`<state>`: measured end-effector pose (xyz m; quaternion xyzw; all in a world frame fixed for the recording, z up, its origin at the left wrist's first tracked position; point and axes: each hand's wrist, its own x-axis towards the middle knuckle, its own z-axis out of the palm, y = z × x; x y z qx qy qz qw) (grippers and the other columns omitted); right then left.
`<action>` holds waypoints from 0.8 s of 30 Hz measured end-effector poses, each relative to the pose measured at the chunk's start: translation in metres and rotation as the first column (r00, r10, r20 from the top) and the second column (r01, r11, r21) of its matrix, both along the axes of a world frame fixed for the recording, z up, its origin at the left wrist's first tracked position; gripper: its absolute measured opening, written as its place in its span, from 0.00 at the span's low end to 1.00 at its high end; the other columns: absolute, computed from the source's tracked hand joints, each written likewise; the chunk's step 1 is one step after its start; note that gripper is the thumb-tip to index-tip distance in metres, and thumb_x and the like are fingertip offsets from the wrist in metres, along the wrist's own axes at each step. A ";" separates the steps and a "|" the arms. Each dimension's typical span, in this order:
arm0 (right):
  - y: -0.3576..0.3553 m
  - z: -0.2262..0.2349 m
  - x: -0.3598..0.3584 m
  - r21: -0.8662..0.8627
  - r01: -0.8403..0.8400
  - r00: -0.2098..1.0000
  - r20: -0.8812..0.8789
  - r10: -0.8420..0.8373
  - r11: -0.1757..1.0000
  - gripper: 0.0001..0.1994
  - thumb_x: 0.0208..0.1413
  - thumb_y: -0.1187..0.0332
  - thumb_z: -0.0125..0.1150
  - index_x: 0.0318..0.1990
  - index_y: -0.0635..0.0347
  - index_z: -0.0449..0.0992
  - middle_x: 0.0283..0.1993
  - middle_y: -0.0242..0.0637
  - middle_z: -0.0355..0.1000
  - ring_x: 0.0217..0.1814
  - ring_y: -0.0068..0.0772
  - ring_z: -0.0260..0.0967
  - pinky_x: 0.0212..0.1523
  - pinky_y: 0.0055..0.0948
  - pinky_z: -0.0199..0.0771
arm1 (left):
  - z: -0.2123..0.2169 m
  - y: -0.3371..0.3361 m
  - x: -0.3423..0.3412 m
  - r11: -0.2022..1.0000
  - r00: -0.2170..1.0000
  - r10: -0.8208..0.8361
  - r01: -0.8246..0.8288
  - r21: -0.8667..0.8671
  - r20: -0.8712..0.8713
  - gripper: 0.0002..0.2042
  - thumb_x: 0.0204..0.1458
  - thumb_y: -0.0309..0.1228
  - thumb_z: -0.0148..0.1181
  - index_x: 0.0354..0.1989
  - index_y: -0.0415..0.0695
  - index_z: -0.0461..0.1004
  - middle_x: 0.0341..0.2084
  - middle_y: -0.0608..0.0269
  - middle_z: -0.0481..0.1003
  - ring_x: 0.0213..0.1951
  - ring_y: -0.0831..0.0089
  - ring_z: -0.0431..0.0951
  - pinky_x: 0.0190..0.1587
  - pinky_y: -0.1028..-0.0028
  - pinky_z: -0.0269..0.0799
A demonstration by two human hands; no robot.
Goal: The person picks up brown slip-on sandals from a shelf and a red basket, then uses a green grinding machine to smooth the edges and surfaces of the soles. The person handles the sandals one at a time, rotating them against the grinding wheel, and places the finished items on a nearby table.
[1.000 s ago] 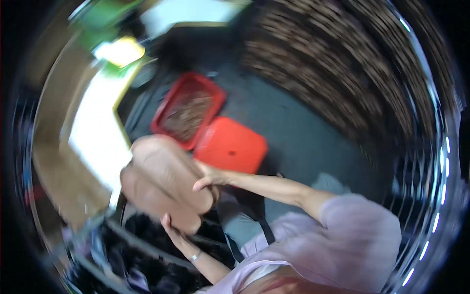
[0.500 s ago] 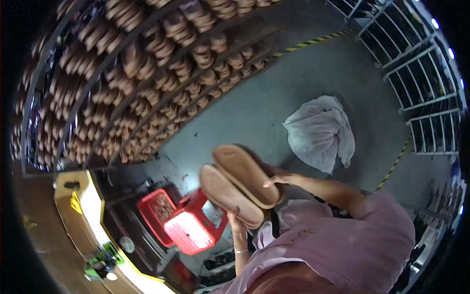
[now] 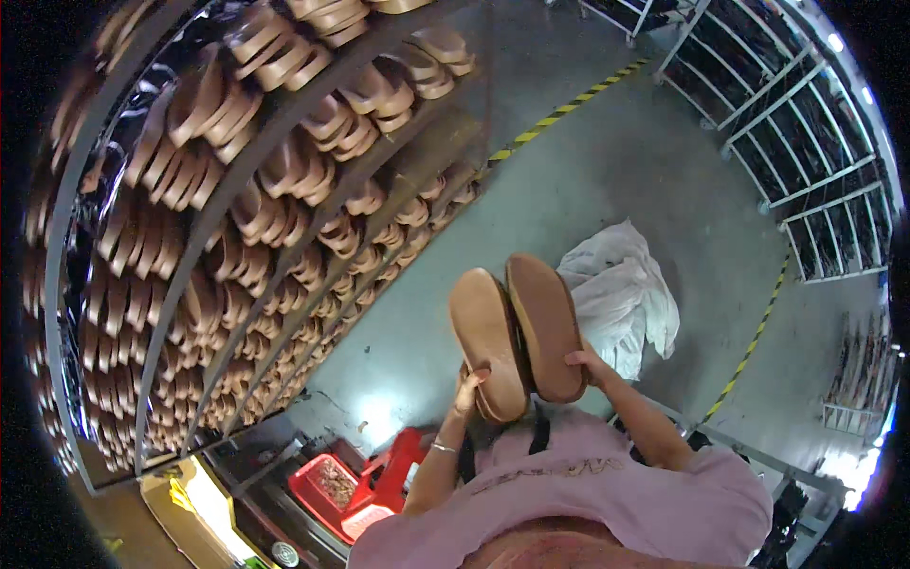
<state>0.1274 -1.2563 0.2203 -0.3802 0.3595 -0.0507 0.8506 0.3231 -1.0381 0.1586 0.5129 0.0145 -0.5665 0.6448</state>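
Two brown shoe soles are held up side by side before me, long and rounded, with their toe ends pointing away. My left hand (image 3: 467, 389) grips the near end of the left shoe sole (image 3: 482, 318), the thumb lying over its upper face. Around the near right edge of the right shoe sole (image 3: 546, 322) my right hand (image 3: 591, 364) is closed, thumb on top. The fingers of both hands are mostly hidden underneath. The soles' inner edges lie close together.
A tall rack (image 3: 256, 204) at the left holds many stacked brown soles. Beyond my right hand a white cloth bundle (image 3: 621, 294) lies on the floor. Low at the left are a red bin (image 3: 313, 484) and a red stool (image 3: 389, 479). Metal racks (image 3: 758, 123) stand at the right.
Both soles have swung to the right and now point more straight ahead. My view has turned, bringing the left rack closer and shifting the red stool toward the lower edge.
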 end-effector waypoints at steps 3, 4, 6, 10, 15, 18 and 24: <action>-0.045 -0.023 0.030 0.080 0.095 0.993 -0.082 -0.089 0.992 0.46 0.37 0.63 0.66 0.66 0.61 0.48 0.60 0.40 0.61 0.58 0.38 0.63 0.57 0.35 0.65 | -0.050 -0.048 0.053 0.997 0.994 -0.028 0.035 -0.066 0.106 0.28 0.44 0.37 0.57 0.54 0.37 0.65 0.44 0.57 0.72 0.45 0.64 0.74 0.48 0.66 0.72; -0.055 -0.012 0.049 0.052 0.129 0.988 -0.089 -0.124 0.990 0.46 0.37 0.62 0.66 0.66 0.62 0.49 0.59 0.40 0.62 0.57 0.38 0.63 0.56 0.36 0.65 | -0.058 -0.062 0.064 0.994 0.988 -0.021 0.037 -0.100 0.156 0.26 0.43 0.37 0.56 0.53 0.38 0.66 0.44 0.58 0.73 0.44 0.65 0.75 0.47 0.65 0.72; -0.093 -0.037 0.065 0.059 0.173 0.985 -0.035 -0.171 0.983 0.46 0.35 0.60 0.67 0.65 0.63 0.51 0.57 0.40 0.64 0.54 0.38 0.66 0.56 0.37 0.67 | -0.080 -0.101 0.086 0.983 0.991 -0.062 0.041 -0.178 -0.116 0.29 0.43 0.39 0.58 0.55 0.37 0.64 0.47 0.55 0.72 0.47 0.63 0.74 0.50 0.64 0.71; -0.145 -0.068 0.100 0.188 0.328 0.934 -0.213 -0.288 0.926 0.45 0.34 0.60 0.67 0.64 0.62 0.53 0.55 0.41 0.65 0.55 0.40 0.66 0.55 0.38 0.69 | -0.084 -0.173 0.140 0.998 0.962 -0.037 0.023 -0.054 -0.269 0.35 0.42 0.41 0.62 0.59 0.37 0.59 0.50 0.55 0.69 0.51 0.62 0.71 0.52 0.63 0.69; -0.246 -0.154 0.119 0.213 0.348 0.937 -0.066 -0.342 0.913 0.44 0.36 0.62 0.64 0.65 0.63 0.52 0.61 0.43 0.61 0.60 0.38 0.62 0.61 0.35 0.62 | -0.145 -0.265 0.196 0.995 0.962 0.063 -0.041 0.085 -0.264 0.35 0.41 0.43 0.59 0.59 0.41 0.61 0.53 0.51 0.68 0.55 0.55 0.67 0.59 0.58 0.62; -0.325 -0.188 0.150 0.202 0.281 0.960 -0.040 -0.278 0.938 0.44 0.37 0.62 0.63 0.65 0.62 0.51 0.61 0.42 0.61 0.61 0.37 0.61 0.61 0.34 0.61 | -0.190 -0.308 0.232 0.975 0.967 0.132 -0.087 0.204 -0.217 0.38 0.40 0.43 0.63 0.60 0.37 0.57 0.52 0.55 0.67 0.53 0.60 0.69 0.56 0.62 0.67; -0.493 -0.265 0.229 0.193 0.173 0.985 -0.043 -0.168 0.966 0.42 0.41 0.67 0.61 0.67 0.60 0.50 0.60 0.38 0.62 0.61 0.32 0.60 0.61 0.33 0.59 | -0.240 -0.387 0.282 0.952 0.954 0.282 -0.266 0.152 -0.100 0.33 0.47 0.45 0.57 0.59 0.41 0.59 0.54 0.56 0.66 0.54 0.59 0.68 0.56 0.59 0.67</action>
